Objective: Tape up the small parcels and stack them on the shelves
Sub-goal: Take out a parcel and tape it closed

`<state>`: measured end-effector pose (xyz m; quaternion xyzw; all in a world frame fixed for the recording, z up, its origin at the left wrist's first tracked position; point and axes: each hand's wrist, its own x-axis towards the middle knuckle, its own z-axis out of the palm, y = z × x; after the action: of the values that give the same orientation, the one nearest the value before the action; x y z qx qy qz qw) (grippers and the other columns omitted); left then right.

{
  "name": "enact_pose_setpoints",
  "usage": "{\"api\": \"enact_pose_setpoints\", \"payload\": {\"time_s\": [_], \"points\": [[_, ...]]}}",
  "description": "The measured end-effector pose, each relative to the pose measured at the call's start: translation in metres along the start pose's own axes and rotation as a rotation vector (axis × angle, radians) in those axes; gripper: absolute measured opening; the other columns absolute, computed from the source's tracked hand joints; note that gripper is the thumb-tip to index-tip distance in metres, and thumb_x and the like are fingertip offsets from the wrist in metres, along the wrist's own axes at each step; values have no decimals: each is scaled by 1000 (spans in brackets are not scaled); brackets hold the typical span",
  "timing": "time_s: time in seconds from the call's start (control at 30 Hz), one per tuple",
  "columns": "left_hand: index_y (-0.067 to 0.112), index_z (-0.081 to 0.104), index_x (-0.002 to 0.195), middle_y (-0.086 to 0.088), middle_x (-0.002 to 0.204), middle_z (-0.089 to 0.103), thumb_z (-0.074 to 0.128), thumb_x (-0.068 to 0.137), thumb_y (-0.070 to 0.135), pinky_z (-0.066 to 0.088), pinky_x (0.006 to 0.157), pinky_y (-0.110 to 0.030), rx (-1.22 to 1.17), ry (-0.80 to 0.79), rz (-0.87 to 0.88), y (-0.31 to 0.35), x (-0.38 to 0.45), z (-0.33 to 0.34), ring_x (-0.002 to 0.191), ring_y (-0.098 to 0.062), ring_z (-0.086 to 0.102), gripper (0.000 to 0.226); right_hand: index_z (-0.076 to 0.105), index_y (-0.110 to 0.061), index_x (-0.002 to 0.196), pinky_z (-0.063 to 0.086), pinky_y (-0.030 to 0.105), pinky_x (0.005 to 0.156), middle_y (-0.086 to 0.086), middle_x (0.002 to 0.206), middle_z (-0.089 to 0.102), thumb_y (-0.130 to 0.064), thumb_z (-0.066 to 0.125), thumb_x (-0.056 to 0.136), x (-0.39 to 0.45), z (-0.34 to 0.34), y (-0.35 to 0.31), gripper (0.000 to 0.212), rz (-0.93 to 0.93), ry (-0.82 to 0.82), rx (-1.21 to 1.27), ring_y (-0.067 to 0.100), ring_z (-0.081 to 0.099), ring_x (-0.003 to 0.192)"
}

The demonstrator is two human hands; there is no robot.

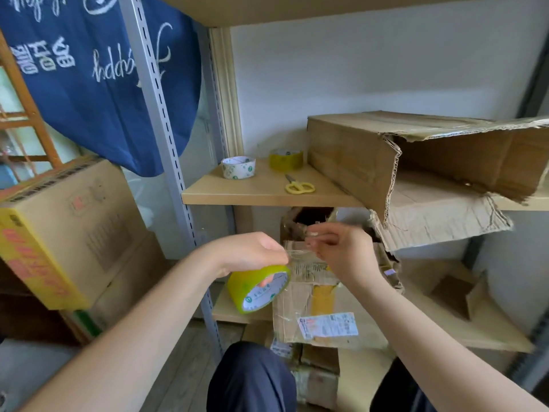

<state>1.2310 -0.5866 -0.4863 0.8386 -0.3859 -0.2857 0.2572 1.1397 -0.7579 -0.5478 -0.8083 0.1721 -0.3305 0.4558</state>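
We see a shiny yellow tape roll (258, 289), rough torn brown cardboard boxes (416, 162), a smooth pale wood shelf (261, 191) and a gray metal post (166, 129).

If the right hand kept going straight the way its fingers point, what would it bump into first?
The right hand points left, pinching the clear tape end. Going straight on, it would probably meet the left hand holding the yellow tape roll, though depth is hard to judge.

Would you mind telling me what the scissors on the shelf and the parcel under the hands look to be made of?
Yellow-handled scissors: handles probably glossy plastic, blades apparently metal. Worn brown parcel: corrugated cardboard, matte, creased, bearing old tape and a printed label.
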Motion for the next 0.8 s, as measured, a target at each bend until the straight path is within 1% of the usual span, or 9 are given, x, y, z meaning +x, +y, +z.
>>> {"api": "enact_pose_setpoints", "payload": {"time_s": [0.07,0.13,0.2,0.3,0.43,0.53,0.6,0.7,0.8], "points": [[2,68,112,2,57,63,54,99,35,53,88,-32,25,30,16,-4,10,5,61,-13,58,39,77,-23,98,52,8,71,-19,77,71,-8,72,87,-3,-1,8,19,-42,108,-75,-12,65,72],[7,72,109,2,58,65,56,97,46,53,89,-33,49,84,42,-8,20,7,63,-11,61,44,77,-21,96,57,19,78,-14,82,74,-10,71,87,-3,-2,22,16,-8,155,-7,-3,69,79],[10,77,96,-3,59,67,60,91,57,54,81,-31,80,183,74,-13,30,10,59,-10,61,51,76,-16,97,61,35,80,-1,85,77,-8,71,87,0,-1,34,14,198,165,233,13,74,82],[4,70,69,-12,55,62,66,83,62,43,57,-28,78,314,121,-30,46,19,52,-15,55,60,69,-1,94,58,25,64,17,88,72,7,64,88,9,-4,47,11,446,243,573,22,72,77],[15,42,56,-2,52,28,69,84,55,24,56,-30,150,418,74,-88,52,6,50,-16,33,56,71,-17,82,57,28,72,4,85,73,-11,83,75,16,-45,76,16,459,527,310,16,67,76],[15,37,58,-4,57,23,70,83,54,20,59,-31,165,526,12,-124,55,-12,52,-16,29,58,67,-6,84,57,30,64,13,84,72,-1,72,80,18,-78,96,8,514,501,336,30,72,79],[15,33,58,-2,58,20,70,84,53,18,61,-31,156,531,4,-126,67,-15,53,-17,27,60,66,-8,83,58,32,60,8,82,70,-6,76,79,24,-89,102,11,530,493,225,25,69,70],[17,30,57,-1,58,19,70,81,59,18,62,-31,173,530,20,-119,97,-17,54,-18,27,63,63,-16,80,57,36,80,0,87,68,-15,84,74,30,-96,104,21,470,533,36,16,62,76],[18,34,58,-4,62,25,68,76,70,20,64,-33,204,513,3,-118,125,-20,57,-19,31,65,64,-19,79,52,32,83,2,89,68,-14,83,76,34,-107,113,20,471,515,3,17,61,82]]}}
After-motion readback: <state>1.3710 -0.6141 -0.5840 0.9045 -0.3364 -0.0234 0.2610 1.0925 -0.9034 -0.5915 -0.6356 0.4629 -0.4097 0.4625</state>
